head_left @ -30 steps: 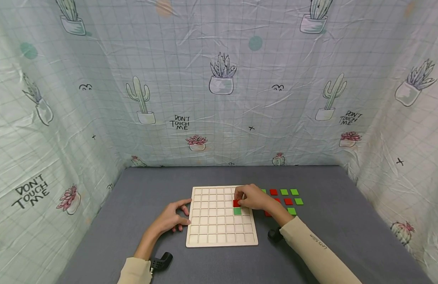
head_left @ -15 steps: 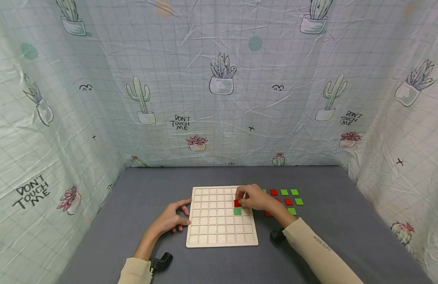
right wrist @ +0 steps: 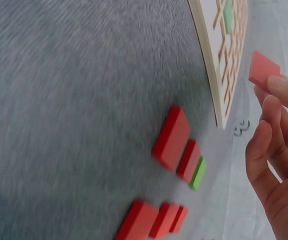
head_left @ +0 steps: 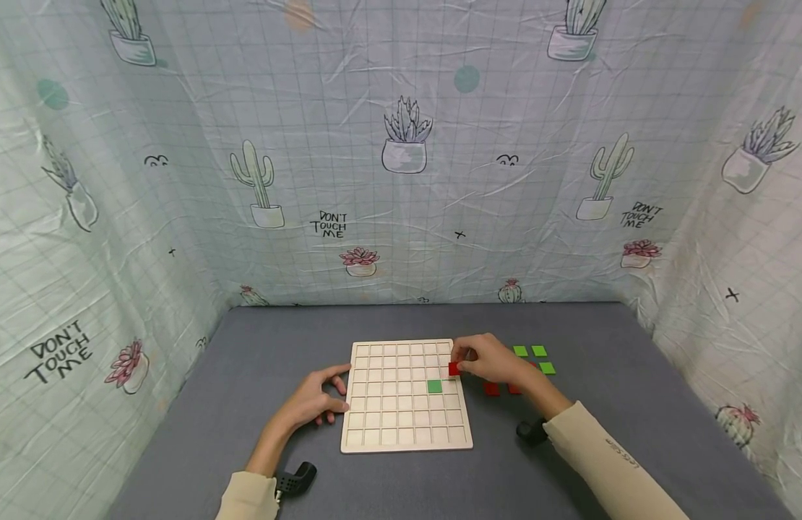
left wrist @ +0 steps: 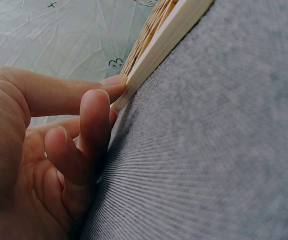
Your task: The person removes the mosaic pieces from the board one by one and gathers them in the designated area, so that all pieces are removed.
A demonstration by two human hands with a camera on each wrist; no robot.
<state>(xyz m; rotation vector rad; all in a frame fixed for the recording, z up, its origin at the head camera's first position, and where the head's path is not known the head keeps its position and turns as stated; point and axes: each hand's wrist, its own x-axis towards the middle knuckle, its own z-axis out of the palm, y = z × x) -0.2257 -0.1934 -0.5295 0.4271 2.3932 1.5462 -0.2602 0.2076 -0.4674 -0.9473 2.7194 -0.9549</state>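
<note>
My right hand (head_left: 488,359) pinches a red square tile (head_left: 454,369) between thumb and fingers, over the right edge of a pale wooden grid board (head_left: 389,419). In the right wrist view the red tile (right wrist: 263,70) is held up, apart from the board. A green tile (head_left: 434,386) lies in one cell toward the board's right side. Against the board's left edge rest the thumb and index finger of my left hand (head_left: 310,399), spread apart. The left wrist view shows those fingertips touching the wooden side (left wrist: 156,55) of the board.
Right of the board, loose green tiles (head_left: 539,351) and red tiles (head_left: 491,389) lie in rows on the grey table (head_left: 277,328), some hidden by my right arm. Printed cloth (head_left: 407,217) surrounds the table's back and sides. A black wrist device (head_left: 297,479) sits at my left wrist.
My right hand has moved to the right with the red tile, from above the green tile's column to the board's right edge. My left hand has stayed put.
</note>
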